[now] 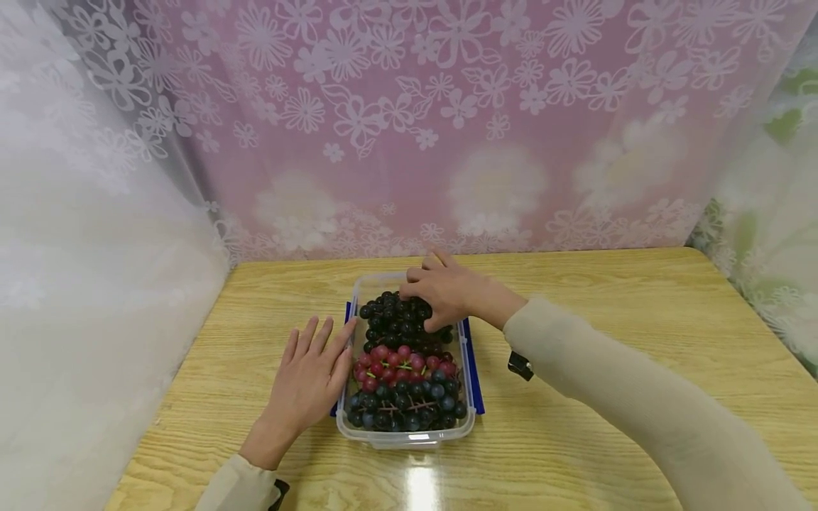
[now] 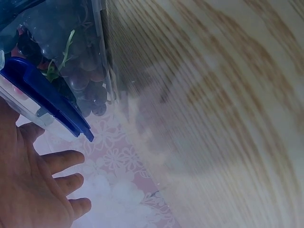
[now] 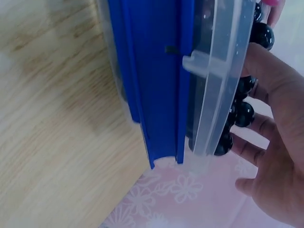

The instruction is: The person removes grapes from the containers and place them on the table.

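Observation:
A clear plastic container [image 1: 409, 441] with blue side latches [image 1: 475, 376] stands on the table, lid flaps hanging down. In it lie a bunch of black grapes [image 1: 391, 323] at the far end, red grapes [image 1: 397, 363] across the middle and bluish-black grapes [image 1: 401, 406] at the near end. My right hand [image 1: 450, 289] holds the far black bunch from above, thumb on the near side and curled fingers beyond; the right wrist view shows black grapes [image 3: 243, 113] among the fingers. Flat and spread, my left hand [image 1: 307, 383] has its fingertips right at the container's left rim.
The wood-grain table [image 1: 588, 312] extends on both sides of the container. Behind it hangs a pink floral curtain [image 1: 409, 177], with a whitish curtain [image 1: 96, 284] along the left and another patterned one [image 1: 760, 213] at the right.

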Tool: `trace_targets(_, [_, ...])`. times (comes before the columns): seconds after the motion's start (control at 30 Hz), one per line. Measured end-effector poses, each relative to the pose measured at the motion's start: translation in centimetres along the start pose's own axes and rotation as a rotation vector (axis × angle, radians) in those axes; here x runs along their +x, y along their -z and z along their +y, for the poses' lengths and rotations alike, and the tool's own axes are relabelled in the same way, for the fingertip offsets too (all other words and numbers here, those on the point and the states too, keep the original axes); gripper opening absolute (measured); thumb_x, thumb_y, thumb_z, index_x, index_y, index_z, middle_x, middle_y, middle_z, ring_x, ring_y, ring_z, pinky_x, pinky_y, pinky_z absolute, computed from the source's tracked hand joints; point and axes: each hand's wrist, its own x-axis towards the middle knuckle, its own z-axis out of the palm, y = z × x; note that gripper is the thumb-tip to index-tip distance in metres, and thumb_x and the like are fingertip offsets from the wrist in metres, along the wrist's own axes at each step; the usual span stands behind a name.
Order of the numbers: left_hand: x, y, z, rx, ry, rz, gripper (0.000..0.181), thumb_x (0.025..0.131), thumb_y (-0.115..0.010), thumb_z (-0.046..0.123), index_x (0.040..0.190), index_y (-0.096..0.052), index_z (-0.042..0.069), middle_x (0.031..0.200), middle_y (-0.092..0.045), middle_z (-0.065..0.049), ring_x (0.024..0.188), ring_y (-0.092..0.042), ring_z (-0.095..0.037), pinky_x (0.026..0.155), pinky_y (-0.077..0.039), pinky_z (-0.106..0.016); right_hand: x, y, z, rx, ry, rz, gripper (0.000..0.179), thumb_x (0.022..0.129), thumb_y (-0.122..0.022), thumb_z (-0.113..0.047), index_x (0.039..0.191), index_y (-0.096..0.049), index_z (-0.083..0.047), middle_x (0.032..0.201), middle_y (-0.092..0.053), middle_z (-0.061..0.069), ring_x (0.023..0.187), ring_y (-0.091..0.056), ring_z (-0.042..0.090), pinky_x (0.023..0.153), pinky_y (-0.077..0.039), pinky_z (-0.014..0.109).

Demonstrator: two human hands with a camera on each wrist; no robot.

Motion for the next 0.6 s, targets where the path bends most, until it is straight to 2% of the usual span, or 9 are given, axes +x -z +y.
trace_targets(0.23, [-0.05,-0.05,0.11,-0.009,0.001,-0.009,0.049,0.104,-0.029,0.043,0.150,-0.033,0.028,0.149,-0.036,-0.015,0.141,-0.018,-0.034,0.111,-0.011,-0.055,0.03,-0.72,-0.09,-0.024,0.021,0.027,0.062,0.082,-0.068,-0.050,0.135,-0.048,-0.025,0.131,-0.047,0.001,0.117,-0.044,0.028,0.109,-0.006,0.061])
trace_targets(0.43, [-0.02,-0.12,0.06,-0.018,0.009,-0.005,0.049,0.104,-0.028,0.044,0.150,-0.032,0.030,0.149,-0.036,-0.015,0.141,-0.019,-0.034,0.112,-0.010,-0.054,-0.12,-0.90,0.18,0.020,0.025,0.062,0.056,0.082,-0.069,-0.047,0.131,-0.052,-0.027,0.127,-0.050,-0.003,0.112,-0.044,0.025,0.109,-0.007,0.060])
trace_targets(0.6, [-0.05,-0.16,-0.04,-0.030,0.019,-0.004,0.049,0.104,-0.028,0.045,0.150,-0.032,0.031,0.148,-0.037,-0.014,0.142,-0.018,-0.034,0.112,-0.009,-0.053,-0.20,-0.59,-0.01,-0.020,0.009,0.084,0.054,0.080,-0.069,-0.050,0.127,-0.054,-0.028,0.124,-0.054,-0.005,0.108,-0.044,0.025,0.109,-0.013,0.058])
